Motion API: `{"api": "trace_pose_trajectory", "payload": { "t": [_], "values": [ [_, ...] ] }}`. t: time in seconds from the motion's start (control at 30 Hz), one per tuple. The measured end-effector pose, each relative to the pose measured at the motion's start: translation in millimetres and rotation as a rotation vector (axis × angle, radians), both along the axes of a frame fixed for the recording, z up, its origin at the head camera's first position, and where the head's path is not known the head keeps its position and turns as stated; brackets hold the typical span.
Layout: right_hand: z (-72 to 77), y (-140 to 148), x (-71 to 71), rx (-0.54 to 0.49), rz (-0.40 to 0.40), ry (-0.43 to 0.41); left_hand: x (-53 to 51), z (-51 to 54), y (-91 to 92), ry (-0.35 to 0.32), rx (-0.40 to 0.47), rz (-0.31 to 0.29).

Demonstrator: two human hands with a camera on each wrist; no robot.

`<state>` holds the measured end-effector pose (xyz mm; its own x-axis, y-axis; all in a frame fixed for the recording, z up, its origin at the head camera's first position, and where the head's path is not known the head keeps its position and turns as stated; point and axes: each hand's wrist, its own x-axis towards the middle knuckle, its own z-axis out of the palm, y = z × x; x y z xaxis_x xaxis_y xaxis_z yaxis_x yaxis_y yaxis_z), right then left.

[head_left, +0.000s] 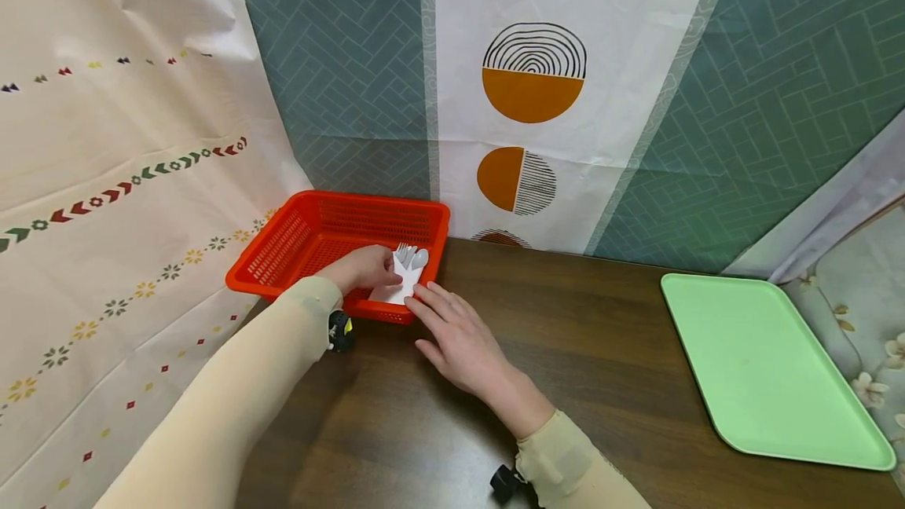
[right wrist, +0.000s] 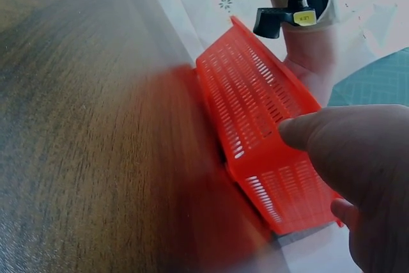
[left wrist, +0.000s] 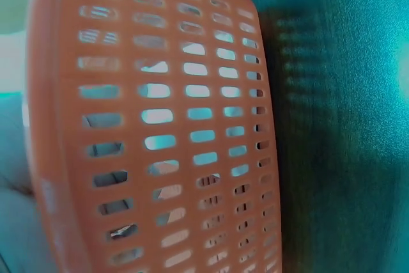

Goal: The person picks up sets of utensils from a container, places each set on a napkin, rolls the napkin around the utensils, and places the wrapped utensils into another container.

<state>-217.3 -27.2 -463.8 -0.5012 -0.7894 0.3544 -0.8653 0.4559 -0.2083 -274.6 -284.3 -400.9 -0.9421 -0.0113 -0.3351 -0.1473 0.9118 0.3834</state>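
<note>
In the head view a red plastic basket with slotted walls stands at the left, against the backdrop. My left hand reaches over its front rim and pinches a white cutlery pouch in the basket's right part. A pale fork and a spoon stick out of the pouch's top. Outside the front right corner, my right hand has its fingers extended, the tips at the basket's rim. The left wrist view is mostly filled by the basket wall, which hides most of the hand.
A light green tray lies at the right on the dark wooden table. Patterned cloths hang behind and along the left side. A black wrist camera on the left wrist sits just in front of the basket.
</note>
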Motion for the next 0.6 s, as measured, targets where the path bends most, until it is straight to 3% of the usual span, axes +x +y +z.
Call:
{"api": "trace_pose_trajectory", "payload": {
  "t": [0.17, 0.3, 0.43, 0.6],
  "values": [
    [-1.4, 0.0, -3.1, 0.003, -0.011, -0.004, -0.7, 6.1, 4.7, 0.066, -0.057, -0.027],
    [-4.8, -0.2, -3.4, -0.002, -0.013, -0.008, -0.7, 3.2, 7.0, 0.15, -0.132, -0.033],
    [-8.2, 0.9, -2.1, -0.035, -0.016, 0.007, 5.6, 0.1, 13.9, 0.257, -0.21, -0.036],
    [-6.9, 6.7, -0.3, -0.045, -0.062, 0.014, 19.3, -0.5, 25.6, 0.366, -0.23, -0.052]
  ]
}}
